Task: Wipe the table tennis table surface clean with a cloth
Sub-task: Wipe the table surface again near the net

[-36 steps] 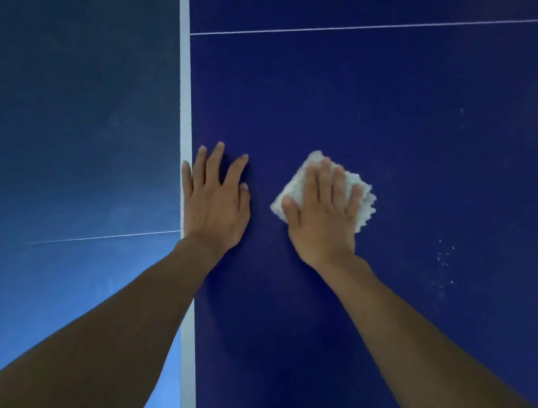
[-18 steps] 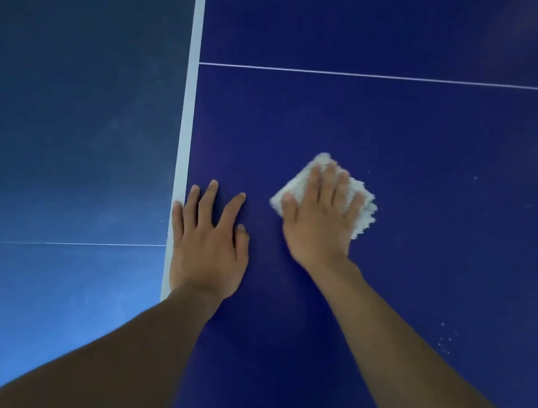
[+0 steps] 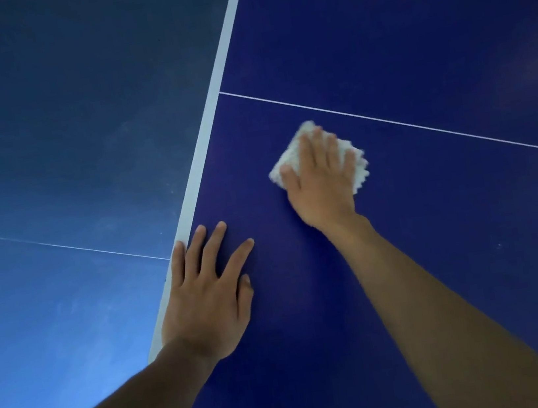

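Cloth, white and folded into a small square pad, lies flat on the dark blue table, a little way in from its left edge and just on the near side of the thin white line that crosses the surface. The right hand lies spread on top of it, fingers straight and pointing to the far side, palm down. It presses the pad rather than gripping it, likely so that the whole face of the cloth bears on the surface as it slides. Only the cloth's left corner and its frilled right edge show round the hand. Hand and cloth are slightly blurred, which suggests a wiping stroke under way, though its direction cannot be read.

Nearer and to the left, well apart from the cloth, the left hand rests flat on the table, fingers splayed wide and holding nothing. Its little finger lies on the broad white edge stripe. It seems planted there as a prop, taking the person's weight while the other arm reaches across.

Left of the stripe lies a lighter blue surface with a faint line of its own; whether that is floor or another table is unclear.
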